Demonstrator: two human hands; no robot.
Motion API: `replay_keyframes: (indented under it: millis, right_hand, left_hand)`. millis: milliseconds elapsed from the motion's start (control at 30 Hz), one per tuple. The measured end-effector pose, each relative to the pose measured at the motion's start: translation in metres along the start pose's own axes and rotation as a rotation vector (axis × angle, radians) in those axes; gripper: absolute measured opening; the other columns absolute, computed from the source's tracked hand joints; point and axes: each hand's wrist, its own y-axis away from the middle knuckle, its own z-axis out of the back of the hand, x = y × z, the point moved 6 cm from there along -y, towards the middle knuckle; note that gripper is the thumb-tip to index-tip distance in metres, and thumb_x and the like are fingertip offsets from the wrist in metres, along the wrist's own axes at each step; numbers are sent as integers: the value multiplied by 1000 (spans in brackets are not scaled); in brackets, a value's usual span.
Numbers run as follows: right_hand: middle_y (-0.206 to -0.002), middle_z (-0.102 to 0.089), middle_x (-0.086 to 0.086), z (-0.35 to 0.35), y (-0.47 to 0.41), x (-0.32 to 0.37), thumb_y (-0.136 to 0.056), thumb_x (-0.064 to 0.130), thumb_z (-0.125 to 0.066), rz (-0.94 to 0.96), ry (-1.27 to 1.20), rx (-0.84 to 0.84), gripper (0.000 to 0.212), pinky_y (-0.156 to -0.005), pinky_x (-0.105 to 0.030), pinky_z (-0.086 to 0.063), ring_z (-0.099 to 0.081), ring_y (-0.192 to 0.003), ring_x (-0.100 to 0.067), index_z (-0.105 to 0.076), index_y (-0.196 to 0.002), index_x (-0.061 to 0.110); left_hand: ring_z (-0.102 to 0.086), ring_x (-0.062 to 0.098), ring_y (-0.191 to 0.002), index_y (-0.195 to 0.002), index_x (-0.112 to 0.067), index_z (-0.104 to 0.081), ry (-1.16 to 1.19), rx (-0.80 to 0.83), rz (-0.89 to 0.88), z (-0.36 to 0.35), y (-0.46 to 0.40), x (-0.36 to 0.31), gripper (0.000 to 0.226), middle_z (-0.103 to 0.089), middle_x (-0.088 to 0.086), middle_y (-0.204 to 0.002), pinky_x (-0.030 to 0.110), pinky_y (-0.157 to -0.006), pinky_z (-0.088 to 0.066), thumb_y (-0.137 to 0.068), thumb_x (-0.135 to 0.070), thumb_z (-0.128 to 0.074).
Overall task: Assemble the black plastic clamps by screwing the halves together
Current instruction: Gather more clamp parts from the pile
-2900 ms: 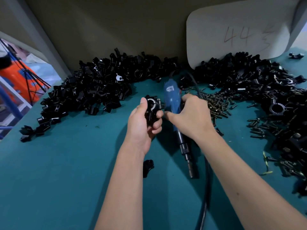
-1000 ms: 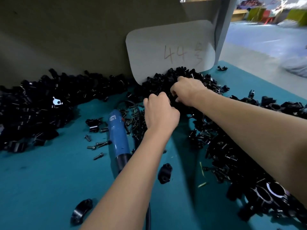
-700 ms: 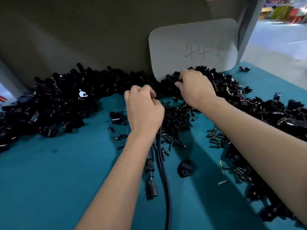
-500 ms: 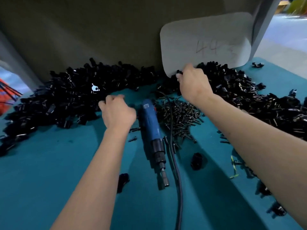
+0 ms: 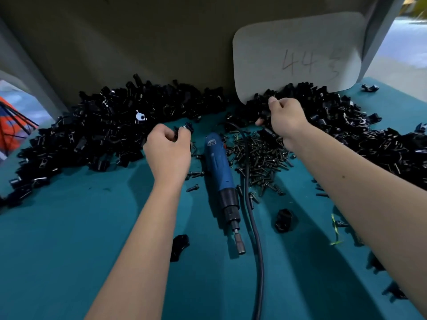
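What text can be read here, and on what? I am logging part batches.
"44", handwritten on the pale rounded card leaning on the back wall; the mark after it is unclear.
Label on the blue electric screwdriver lying on the teal table: too small to read.

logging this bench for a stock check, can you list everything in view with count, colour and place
black plastic clamp halves, left pile: too many to count, black, back left of the table
black plastic clamp halves, right pile: too many to count, black, back right, running along the right edge
loose black clamp pieces: at least two, black, near the screwdriver tip
dark metal screws: a heap, dark, right of the screwdriver
blue electric screwdriver: one, blue and black, centre, lying flat, tip toward the person
black power cable: one, black, right of the screwdriver
grey card marked 44: one, grey, against the back wall
teal table: one, teal
left hand: holds a small black clamp piece
right hand: grips parts in the right pile
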Motion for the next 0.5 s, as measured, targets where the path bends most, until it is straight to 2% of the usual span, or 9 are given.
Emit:
replay_keyframes:
  millis: [67, 133, 167, 233, 333, 433, 500]
  right_hand:
    - [-85, -74, -11, 6, -1, 0, -113, 31, -40, 11, -55, -22, 38, -84, -35, -50, -64, -52, -1, -58, -118, -2]
    - [-96, -76, -17, 16, -1, 3, -112, 28, -44, 65, -102, -92, 30, -87, -44, -57, -70, -60, -4, -61, -114, 4]
    - [-97, -77, -15, 22, 0, 6, -111, 27, -45, 100, -95, -145, 23, -85, -47, -59, -73, -68, -9, -61, -107, 11]
    - [-89, -78, -3, 34, -2, 10, -110, 26, -47, 140, -83, -233, 17, -78, -41, -60, -73, -77, -15, -60, -99, 22]
    - [-85, -78, -1, 44, -6, 5, -111, 25, -45, 33, -190, -276, 21, -70, -33, -56, -74, -77, -12, -59, -96, 23]
    - [-105, -72, -6, 48, -5, -1, -112, 24, -43, -42, -217, -290, 21, -73, -37, -64, -77, -86, -13, -54, -95, 19]
    - [-121, -66, -14, 48, -2, -7, -113, 24, -40, -117, -329, -251, 21, -64, -36, -65, -77, -92, -15, -51, -97, 15]
  left_hand:
    - [-70, 20, -52, -76, -16, -43, 150, 48, 39, -6, 4, -2, 28, -69, 4, -68, 32, -49, -46, -97, -26, -58]
    - [-58, 15, -42, -80, -16, -44, 185, 83, 66, -11, 9, -4, 26, -68, -1, -64, 28, -47, -43, -99, -29, -57]
    - [-52, 13, -40, -83, -17, -45, 196, 99, 84, -14, 12, -4, 25, -66, -3, -63, 28, -46, -42, -100, -31, -57]
    - [-46, 11, -41, -90, -18, -49, 227, 124, 137, -17, 17, -2, 21, -63, -5, -63, 25, -45, -40, -102, -34, -56]
    - [-45, 11, -43, -92, -15, -56, 276, 160, 197, -18, 25, 0, 24, -61, -8, -60, 23, -44, -38, -106, -34, -53]
    - [-48, 11, -47, -90, -16, -60, 285, 179, 220, -19, 32, -1, 27, -63, -6, -68, 25, -48, -40, -108, -34, -50]
    - [-50, 11, -48, -92, -15, -61, 316, 193, 253, -21, 35, -1, 23, -63, -3, -73, 24, -48, -42, -106, -32, -54]
